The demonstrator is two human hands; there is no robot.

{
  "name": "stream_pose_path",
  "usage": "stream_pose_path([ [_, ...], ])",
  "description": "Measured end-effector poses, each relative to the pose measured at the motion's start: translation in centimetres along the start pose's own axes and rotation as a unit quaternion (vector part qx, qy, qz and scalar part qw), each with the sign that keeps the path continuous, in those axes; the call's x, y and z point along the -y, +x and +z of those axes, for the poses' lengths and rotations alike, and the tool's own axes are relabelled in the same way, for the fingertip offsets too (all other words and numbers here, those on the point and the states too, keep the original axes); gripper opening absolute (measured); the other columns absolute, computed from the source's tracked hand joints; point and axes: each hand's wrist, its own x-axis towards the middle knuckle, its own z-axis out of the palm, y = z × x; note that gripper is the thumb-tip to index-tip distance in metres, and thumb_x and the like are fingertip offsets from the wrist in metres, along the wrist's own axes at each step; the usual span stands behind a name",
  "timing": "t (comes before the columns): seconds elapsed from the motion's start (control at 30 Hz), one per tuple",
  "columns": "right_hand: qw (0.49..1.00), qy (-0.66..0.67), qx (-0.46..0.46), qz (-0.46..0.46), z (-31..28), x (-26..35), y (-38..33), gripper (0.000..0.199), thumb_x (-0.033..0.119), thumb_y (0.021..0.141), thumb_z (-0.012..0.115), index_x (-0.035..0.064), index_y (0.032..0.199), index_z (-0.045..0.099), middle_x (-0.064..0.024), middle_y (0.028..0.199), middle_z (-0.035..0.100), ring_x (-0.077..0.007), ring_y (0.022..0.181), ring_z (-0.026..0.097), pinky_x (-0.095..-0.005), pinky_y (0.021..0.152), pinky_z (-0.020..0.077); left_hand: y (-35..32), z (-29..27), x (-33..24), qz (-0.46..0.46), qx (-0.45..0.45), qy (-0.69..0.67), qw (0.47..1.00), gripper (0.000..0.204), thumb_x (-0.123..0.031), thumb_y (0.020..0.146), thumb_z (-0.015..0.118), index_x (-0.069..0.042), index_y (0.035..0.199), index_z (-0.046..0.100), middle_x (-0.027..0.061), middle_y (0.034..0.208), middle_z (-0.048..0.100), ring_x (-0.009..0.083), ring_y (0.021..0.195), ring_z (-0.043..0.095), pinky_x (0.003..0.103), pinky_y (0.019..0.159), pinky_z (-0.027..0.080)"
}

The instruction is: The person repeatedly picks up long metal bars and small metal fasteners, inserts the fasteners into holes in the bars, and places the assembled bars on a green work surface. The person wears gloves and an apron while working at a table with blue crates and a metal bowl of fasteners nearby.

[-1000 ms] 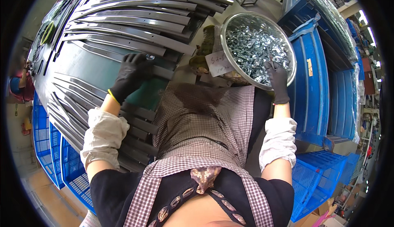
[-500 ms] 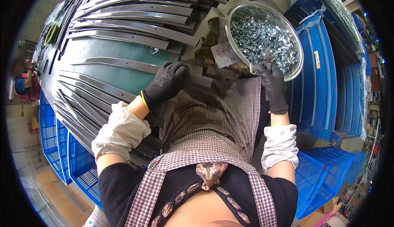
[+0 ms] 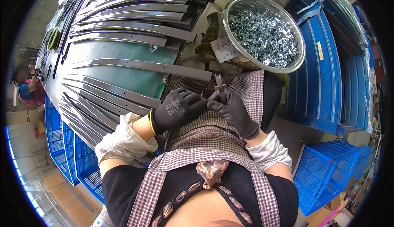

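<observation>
My two black-gloved hands are close together over my checked apron [image 3: 242, 91]. My left hand [image 3: 178, 108] is closed, its fingertips beside the right hand's. A thin metal bit shows at those fingertips, too small to name. My right hand [image 3: 236, 114] grips a slim dark metal tool with a forked tip [image 3: 220, 84], held upright between thumb and fingers. Just beyond both hands a long dark curved trim strip [image 3: 143, 65] lies on the green tabletop [image 3: 123, 51], its end jutting over the edge towards my lap. Neither hand touches it.
A clear round bowl [image 3: 304, 42] full of small shiny metal clips [image 3: 266, 38] stands at the far right, by a handwritten card [image 3: 223, 49]. More strips [image 3: 135, 26] lie along the table. Blue crates [image 3: 328, 165] stand at the right. Another person [image 3: 30, 85] is at far left.
My right hand has come from the bowl's rim to the middle with the forked tool. My left hand has left the strip and drawn nearer to me, beside the right.
</observation>
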Motion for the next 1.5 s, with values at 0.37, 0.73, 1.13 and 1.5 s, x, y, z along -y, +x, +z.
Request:
stream_pose_path([
  [0.37, 0.931, -0.341, 0.126, -0.02, -1.5, 1.8, 0.3, 0.072, 0.044, 0.069, 0.09, 0.0004, 0.121, 0.065, -0.0107, 0.108, 0.069, -0.0172, 0.097, 0.065, -0.0337, 0.086, 0.0528, -0.2, 0.9, 1.6, 0.044, 0.048, -0.162, 0.985, 0.023, -0.015, 0.082, 0.07, -0.004, 0.101, 0.064, 0.0161, 0.103, 0.065, 0.0357, 0.088, 0.065, 0.045, 0.077, 0.052],
  [0.73, 0.942, -0.334, 0.018, 0.0, -4.8, 1.8, 3.3, 0.048, 0.04, 0.082, 0.082, 0.0009, 0.105, 0.067, -0.0071, 0.084, 0.064, -0.0104, 0.067, 0.058, -0.0266, 0.06, 0.0468, 0.7, 0.1, 7.1, -0.067, -0.059, 0.046, 0.995, 0.059, -0.031, 0.084, 0.074, -0.005, 0.132, 0.054, 0.0157, 0.121, 0.063, 0.0353, 0.11, 0.061, 0.047, 0.09, 0.05],
  [1.13, 0.971, -0.119, 0.192, 0.085, -7.1, -2.0, 7.7, 0.029, 0.027, 0.085, 0.082, 0.0011, 0.094, 0.073, 0.0004, 0.079, 0.07, -0.0062, 0.07, 0.06, -0.0236, 0.066, 0.0487, 0.1, 0.6, 7.8, -0.014, 0.043, 0.028, 0.999, 0.046, -0.022, 0.08, 0.071, -0.006, 0.122, 0.06, 0.0103, 0.098, 0.066, 0.0313, 0.09, 0.066, 0.041, 0.077, 0.053],
  [1.5, 0.913, -0.408, 0.029, -0.009, -6.7, 0.8, 2.6, 0.036, 0.029, 0.101, 0.057, -0.0009, 0.082, 0.061, -0.0105, 0.065, 0.057, -0.024, 0.055, 0.052, -0.0359, 0.056, 0.0422, 0.1, 0.5, 7.4, -0.031, 0.025, 0.039, 0.998, 0.047, -0.024, 0.081, 0.075, -0.005, 0.122, 0.061, 0.0112, 0.106, 0.069, 0.0321, 0.09, 0.068, 0.041, 0.076, 0.055],
])
